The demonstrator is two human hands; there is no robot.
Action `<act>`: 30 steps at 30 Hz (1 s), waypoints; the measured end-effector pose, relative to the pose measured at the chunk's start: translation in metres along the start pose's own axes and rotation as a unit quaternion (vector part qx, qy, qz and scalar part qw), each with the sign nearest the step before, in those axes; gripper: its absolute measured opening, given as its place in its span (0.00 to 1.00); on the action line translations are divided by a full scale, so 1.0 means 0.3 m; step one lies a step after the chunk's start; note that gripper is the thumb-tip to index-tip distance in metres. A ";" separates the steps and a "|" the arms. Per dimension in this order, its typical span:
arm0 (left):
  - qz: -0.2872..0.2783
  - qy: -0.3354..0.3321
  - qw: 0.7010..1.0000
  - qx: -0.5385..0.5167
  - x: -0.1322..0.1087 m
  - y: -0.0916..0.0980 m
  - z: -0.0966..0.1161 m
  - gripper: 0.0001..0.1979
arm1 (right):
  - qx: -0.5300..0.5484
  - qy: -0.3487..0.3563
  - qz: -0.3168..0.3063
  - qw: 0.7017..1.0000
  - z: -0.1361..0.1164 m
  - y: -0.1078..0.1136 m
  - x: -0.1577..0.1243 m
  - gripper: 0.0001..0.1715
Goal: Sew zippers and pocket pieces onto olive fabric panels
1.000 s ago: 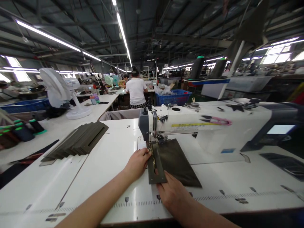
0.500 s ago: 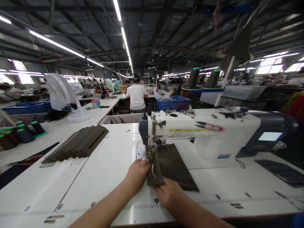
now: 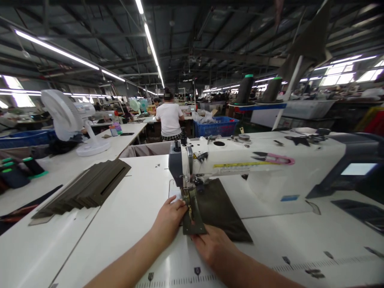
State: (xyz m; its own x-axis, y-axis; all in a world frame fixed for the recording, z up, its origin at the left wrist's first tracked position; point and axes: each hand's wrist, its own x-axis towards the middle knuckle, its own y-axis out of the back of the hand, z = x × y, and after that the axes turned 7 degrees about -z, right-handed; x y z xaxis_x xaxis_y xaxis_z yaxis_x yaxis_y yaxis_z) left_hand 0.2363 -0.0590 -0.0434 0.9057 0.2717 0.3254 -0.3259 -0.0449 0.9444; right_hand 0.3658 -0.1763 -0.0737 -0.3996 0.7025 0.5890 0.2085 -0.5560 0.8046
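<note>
A dark olive fabric strip [image 3: 196, 226] with a gold-toothed zipper [image 3: 190, 210] along it lies under the presser foot of a white sewing machine [image 3: 261, 180]. Beside it on the right spreads a larger olive fabric panel [image 3: 223, 210]. My left hand [image 3: 168, 218] presses the strip's left edge with its fingers bent, close to the needle area. The strip's near right corner is pinched by my right hand [image 3: 213, 245], its fingers partly hidden under the fabric. The needle tip cannot be made out.
A fanned stack of olive panels [image 3: 84, 188] lies to the left. Behind it stand a white fan [image 3: 61, 114] and thread spools [image 3: 15, 176]. Pink-handled thread snips [image 3: 277, 159] rest on the machine arm. Ahead are a blue basket [image 3: 217, 127] and a person in a white shirt [image 3: 169, 120].
The view has shifted slightly, with the machine appearing larger. My left hand's fingers have lifted and spread a little at the strip's edge. The right hand keeps its pinch.
</note>
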 end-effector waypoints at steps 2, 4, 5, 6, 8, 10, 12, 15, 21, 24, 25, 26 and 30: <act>0.003 0.016 1.000 -0.012 0.014 0.002 -0.006 0.07 | 0.005 -0.004 -0.003 1.000 0.011 -0.001 0.012 0.15; 0.000 0.038 0.999 -0.024 0.025 0.001 -0.011 0.06 | 0.008 -0.012 0.003 1.000 0.022 -0.005 0.025 0.14; -0.003 0.047 0.998 -0.030 0.029 0.000 -0.013 0.06 | 0.011 -0.015 0.005 1.000 0.028 -0.008 0.031 0.14; -0.007 0.052 0.998 -0.035 0.031 -0.003 -0.017 0.06 | 0.013 -0.018 0.005 1.000 0.034 -0.013 0.036 0.14; -0.007 0.051 0.998 -0.043 0.033 -0.009 -0.024 0.06 | 0.013 -0.021 0.002 1.000 0.047 -0.023 0.044 0.14; -0.001 0.043 0.998 -0.046 0.031 -0.015 -0.032 0.08 | 0.016 -0.028 -0.001 0.999 0.057 -0.026 0.046 0.14; 0.008 0.039 0.998 -0.047 0.028 -0.021 -0.037 0.10 | 0.045 -0.036 -0.011 0.998 0.064 -0.017 0.042 0.14; 0.005 0.046 0.997 -0.058 0.024 -0.025 -0.035 0.12 | 0.111 -0.074 -0.032 0.991 0.070 0.013 0.035 0.10; -0.021 0.114 0.984 -0.132 0.019 -0.001 -0.009 0.11 | 0.068 -0.188 -0.122 0.972 0.109 0.038 0.108 0.14; -0.008 0.154 0.965 -0.213 0.023 0.018 -0.009 0.15 | 0.050 -0.195 -0.182 0.962 0.130 0.029 0.156 0.14; -0.001 0.168 0.956 -0.242 0.025 0.023 -0.011 0.16 | 0.035 -0.189 -0.190 0.963 0.133 0.025 0.163 0.11; 0.008 0.178 0.947 -0.268 0.027 0.027 -0.012 0.16 | 0.020 -0.180 -0.190 0.965 0.135 0.022 0.163 0.10; 0.077 0.160 0.921 -0.346 0.022 0.038 0.012 0.12 | 0.021 -0.172 -0.130 0.976 0.135 0.006 0.124 0.12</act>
State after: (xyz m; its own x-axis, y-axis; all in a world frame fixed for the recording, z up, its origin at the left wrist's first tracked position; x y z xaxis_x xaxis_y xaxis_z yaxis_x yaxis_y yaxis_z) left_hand 0.2395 -0.0612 -0.0302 0.7435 0.5881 0.3184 -0.6395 0.4860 0.5957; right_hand 0.3875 -0.1333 -0.0474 -0.1220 0.9288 0.3498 0.1785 -0.3262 0.9283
